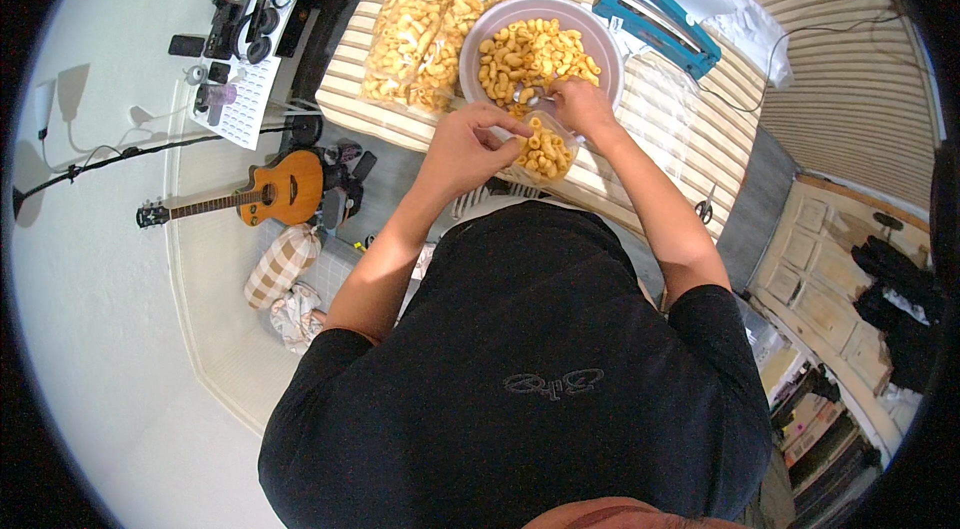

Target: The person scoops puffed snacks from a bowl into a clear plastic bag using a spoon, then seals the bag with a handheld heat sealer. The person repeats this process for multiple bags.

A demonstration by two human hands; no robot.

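A wide pale basin (612,39) holds a heap of orange-yellow curled puffed snacks (540,47). My right hand (583,109) is over its near rim, fingers closed round what looks like a metal spoon (524,93) dipping into the snacks; its handle is mostly hidden. Just in front of the basin, my left hand (470,147) pinches the edge of a small clear plastic bag (546,155) partly filled with the same curls. Filled clear bags of snacks (425,24) lie left of the basin.
A teal bag sealer (655,27) and clear plastic sheets (662,109) lie right of the basin on the striped tablecloth (725,144). Scissors (706,206) rest near the table's right edge. A guitar (280,189) and a white desk (250,104) stand left.
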